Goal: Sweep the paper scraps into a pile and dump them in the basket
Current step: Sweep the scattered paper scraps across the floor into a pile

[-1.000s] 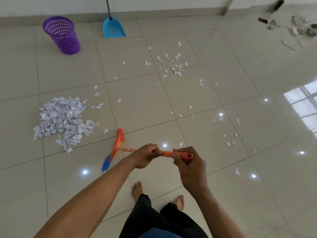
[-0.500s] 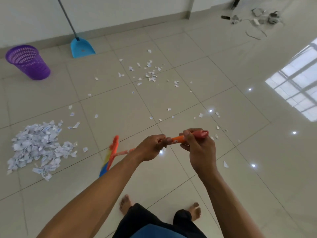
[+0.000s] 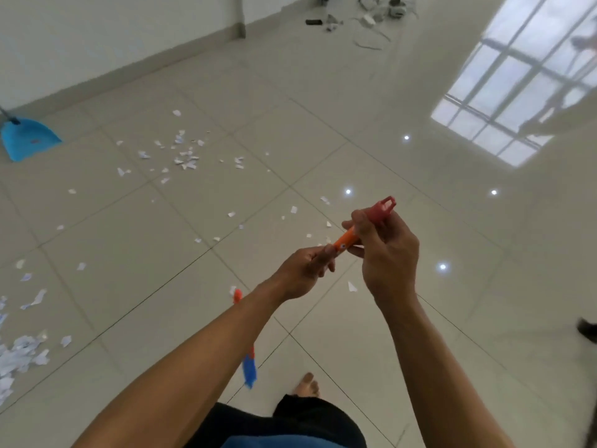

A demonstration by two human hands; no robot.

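I hold an orange broom handle (image 3: 347, 238) with both hands. My right hand (image 3: 386, 253) grips its red top end, and my left hand (image 3: 303, 273) grips it just below. The blue and orange broom head (image 3: 248, 367) shows under my left forearm, near my foot. A pile of white paper scraps (image 3: 16, 357) lies at the left edge. More loose scraps (image 3: 184, 156) are scattered on the tiles ahead, and a few lie beyond my hands. The purple basket is out of view.
A blue dustpan (image 3: 27, 139) stands against the wall at far left. Cables and small objects (image 3: 365, 17) litter the far floor. A window reflection (image 3: 517, 92) shines on the tiles at right. My bare foot (image 3: 307, 384) is below.
My view has swung to the right, so the basket left the frame and the pile slid to the left edge. The handle has tilted up and the broom head has come nearer my feet.
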